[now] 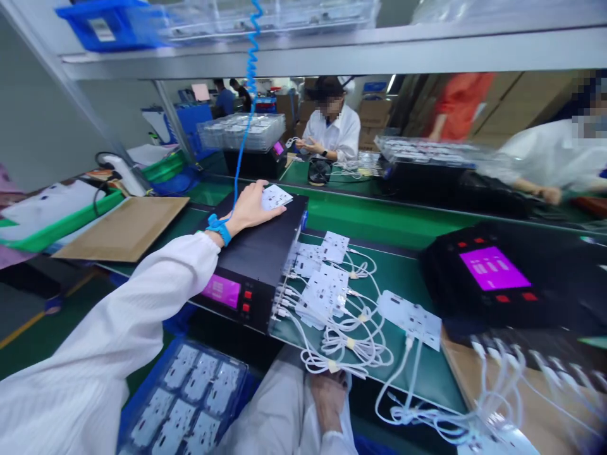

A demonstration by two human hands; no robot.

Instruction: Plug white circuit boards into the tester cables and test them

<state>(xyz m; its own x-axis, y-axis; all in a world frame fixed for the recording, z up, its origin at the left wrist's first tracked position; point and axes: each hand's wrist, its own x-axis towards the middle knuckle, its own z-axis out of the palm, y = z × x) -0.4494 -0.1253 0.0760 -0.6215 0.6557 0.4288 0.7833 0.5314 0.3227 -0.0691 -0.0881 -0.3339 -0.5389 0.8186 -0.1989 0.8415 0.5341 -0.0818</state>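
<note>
My left hand (pixel 250 207), with a blue wrist strap (pixel 218 229) on a coiled cord, reaches over the top of a black test box (pixel 256 253). Its thumb and fingers grip the edges of a white circuit board (pixel 277 198). My right hand (pixel 331 390) is low, by my lap under the table's front edge; its fingers are blurred and partly hidden. To the right of the box several white circuit boards (pixel 325 292) lie overlapping, with white cables (pixel 351 344) plugged in and bundled. Another white board (pixel 412 318) lies farther right with a cable attached.
A second black box (pixel 484 272) with a lit purple screen stands at right. Below left is a blue-edged tray (pixel 190 395) of boards. A brown cardboard sheet (pixel 126 227) lies at left. A shelf (pixel 332 54) crosses above; co-workers sit opposite.
</note>
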